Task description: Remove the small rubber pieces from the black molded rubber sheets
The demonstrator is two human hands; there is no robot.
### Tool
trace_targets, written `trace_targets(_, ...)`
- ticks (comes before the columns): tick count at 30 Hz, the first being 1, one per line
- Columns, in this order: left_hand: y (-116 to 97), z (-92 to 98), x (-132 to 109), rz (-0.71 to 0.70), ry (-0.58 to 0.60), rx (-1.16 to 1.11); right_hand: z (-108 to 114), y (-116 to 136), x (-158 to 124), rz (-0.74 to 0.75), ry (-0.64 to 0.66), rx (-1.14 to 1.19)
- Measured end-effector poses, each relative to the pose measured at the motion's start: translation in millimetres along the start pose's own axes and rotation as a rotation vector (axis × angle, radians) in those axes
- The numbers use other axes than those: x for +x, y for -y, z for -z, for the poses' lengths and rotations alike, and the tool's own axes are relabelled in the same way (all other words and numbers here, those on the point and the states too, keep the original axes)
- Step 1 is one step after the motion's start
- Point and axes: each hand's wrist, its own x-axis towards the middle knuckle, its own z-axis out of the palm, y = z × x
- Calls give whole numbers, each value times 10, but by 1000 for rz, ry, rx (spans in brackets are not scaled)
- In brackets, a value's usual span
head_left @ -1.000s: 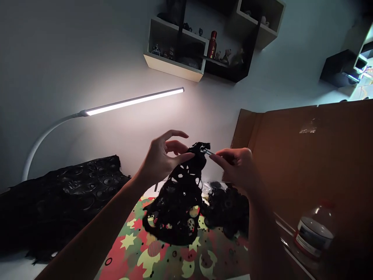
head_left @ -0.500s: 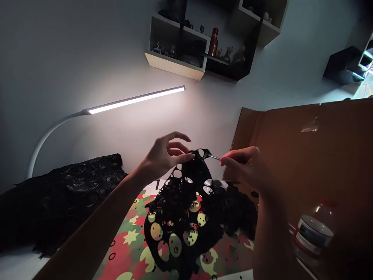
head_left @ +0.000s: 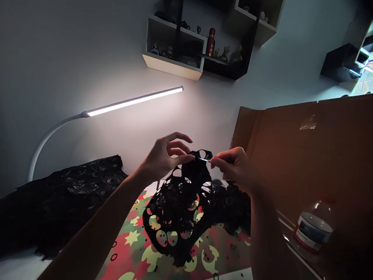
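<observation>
A black rubbery sheet full of round holes point(head_left: 196, 173) hangs from my left hand point(head_left: 163, 155), its top edge pinched between thumb and forefinger while the other fingers stay curved and apart. Its lower part rests on the patterned mat point(head_left: 136, 243). Between the thumb and fingers of my right hand point(head_left: 234, 167) is a slim metal tool point(head_left: 204, 160), pointing left. The tool's tip lies against the sheet's top edge, just beside my left thumb; its exact end is hard to make out.
A heap of black cut pieces point(head_left: 231, 208) lies right of the sheet. More black sheets with ring marks point(head_left: 87, 186) are stacked at left below a lit lamp point(head_left: 136, 102). At right stand a cardboard panel point(head_left: 291, 155) and a clear bottle point(head_left: 314, 229). Small black rings point(head_left: 114, 257) dot the mat.
My right hand has moved left with the metal tool, bringing its tip closer to my left thumb. The sheet's lower part has swung slightly; my left hand keeps its pinch.
</observation>
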Motion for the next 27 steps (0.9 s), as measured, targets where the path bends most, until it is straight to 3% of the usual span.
trace_targets(11,-7,34,-21,38,4,22,8,-14,-27,2,-74,-39)
trace_targets(20,42,-155,-50,58,-70,-89,-43,30,-23,108,-218,-195)
trace_targets(23,37,-201,-68,70,-124,-94,-44,38,-20,62,-196,-180)
trace_targets(27,10,-184,-86,90,-97,-57,-9,27,-31,26,-139,-138)
